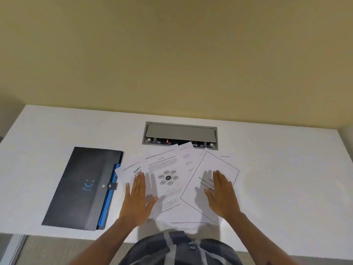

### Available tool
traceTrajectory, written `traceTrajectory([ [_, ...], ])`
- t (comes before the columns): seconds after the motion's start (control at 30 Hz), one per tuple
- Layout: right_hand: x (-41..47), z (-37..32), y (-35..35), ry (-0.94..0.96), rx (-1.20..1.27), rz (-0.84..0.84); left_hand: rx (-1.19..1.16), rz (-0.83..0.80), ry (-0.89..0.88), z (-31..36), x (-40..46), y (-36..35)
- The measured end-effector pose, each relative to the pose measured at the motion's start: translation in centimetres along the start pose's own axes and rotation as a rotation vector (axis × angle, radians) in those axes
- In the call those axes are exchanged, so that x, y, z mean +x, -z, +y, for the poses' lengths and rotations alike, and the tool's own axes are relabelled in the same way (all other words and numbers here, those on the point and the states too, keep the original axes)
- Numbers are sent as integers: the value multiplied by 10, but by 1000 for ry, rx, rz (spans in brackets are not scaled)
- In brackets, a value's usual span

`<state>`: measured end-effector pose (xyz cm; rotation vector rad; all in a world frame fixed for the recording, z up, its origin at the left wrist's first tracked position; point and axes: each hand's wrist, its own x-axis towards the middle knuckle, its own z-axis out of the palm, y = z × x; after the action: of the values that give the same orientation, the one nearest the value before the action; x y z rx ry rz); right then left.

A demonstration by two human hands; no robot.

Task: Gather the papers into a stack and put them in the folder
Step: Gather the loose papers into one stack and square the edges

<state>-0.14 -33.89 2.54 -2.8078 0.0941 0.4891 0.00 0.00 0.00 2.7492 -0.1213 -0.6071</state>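
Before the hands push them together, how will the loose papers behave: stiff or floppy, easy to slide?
The papers are thin single sheets lying flat and fanned over each other, so they will probably flop when lifted. The white table looks smooth, so they should slide easily under the flat left hand and right hand. Overlapped corners may catch or skew.

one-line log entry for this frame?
stage: gathering | papers: fanned loose on desk | left hand: flat on papers | right hand: flat on bordered sheet | folder: closed, left of papers
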Motion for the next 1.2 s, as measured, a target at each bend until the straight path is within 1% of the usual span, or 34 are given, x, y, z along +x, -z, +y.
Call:
traceTrajectory([
  [0.07, 11, 2, 7, -48, 138, 46, -61, 46, 64, -8, 12, 6],
  [0.13, 23, 7, 14, -148, 221, 36, -147, 42, 136, -13, 27, 15],
  [0.2, 31, 14, 13, -231, 296, 44, -270, 77, 164, -13, 42, 19],
  [0.27, 40, 23, 12, -265, 335, 72, -343, 114, 162, -13, 55, 20],
  [0.33, 50, 38, 11, -299, 296, 65, -276, 79, 163, -16, 68, 21],
  [0.43, 58, 53, 9, -311, 202, 11, -137, -6, 101, -21, 81, 17],
  [0.63, 60, 61, 0, -294, 52, -117, -51, -119, 40, -21, 94, 9],
  [0.73, 63, 61, -6, -313, 74, -153, -10, -137, 62, -19, 94, 8],
  [0.9, 59, 64, -12, -287, 71, -147, 1, -139, 69, -14, 91, 4],
  [1.03, 56, 61, -18, -236, 83, -66, 9, -129, 73, -15, 88, 2],
  [1.2, 47, 56, -25, -207, 123, 26, -5, -76, 82, -15, 89, 2],
])
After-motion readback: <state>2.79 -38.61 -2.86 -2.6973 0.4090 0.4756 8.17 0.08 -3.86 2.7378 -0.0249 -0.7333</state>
